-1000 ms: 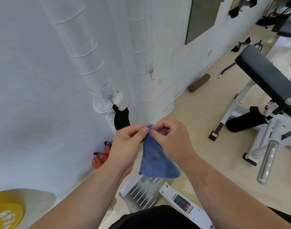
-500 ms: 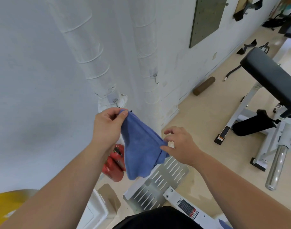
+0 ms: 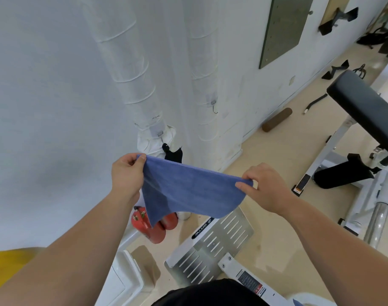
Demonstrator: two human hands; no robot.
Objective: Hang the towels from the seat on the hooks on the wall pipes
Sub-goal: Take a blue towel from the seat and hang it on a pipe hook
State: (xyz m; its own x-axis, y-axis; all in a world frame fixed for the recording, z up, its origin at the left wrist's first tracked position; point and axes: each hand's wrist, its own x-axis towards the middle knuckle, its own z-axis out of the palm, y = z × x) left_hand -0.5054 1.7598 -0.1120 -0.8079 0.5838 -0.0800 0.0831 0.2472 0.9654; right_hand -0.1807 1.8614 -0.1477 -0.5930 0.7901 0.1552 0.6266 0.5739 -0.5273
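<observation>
A blue towel (image 3: 188,193) is stretched out in front of me between both hands. My left hand (image 3: 126,175) pinches its left corner, and my right hand (image 3: 263,188) pinches its right corner. The cloth sags and hangs down between them. Two white wrapped wall pipes rise behind it. The right pipe (image 3: 205,62) carries a small metal hook (image 3: 214,104) above the towel. The left pipe (image 3: 131,62) has a clip-like fitting (image 3: 158,132) near its lower end. A dark cloth (image 3: 174,154) hangs just behind the towel's top edge.
Red fire extinguishers (image 3: 155,226) stand on the floor below the towel. A slotted metal footplate (image 3: 215,244) lies beside them. A black padded bench on a white frame (image 3: 365,111) stands at the right. A yellow weight plate (image 3: 9,259) shows at the lower left.
My right hand took hold of the towel's other corner and my hands drew apart, spreading the bunched towel wide. The towel rose a little toward the pipes.
</observation>
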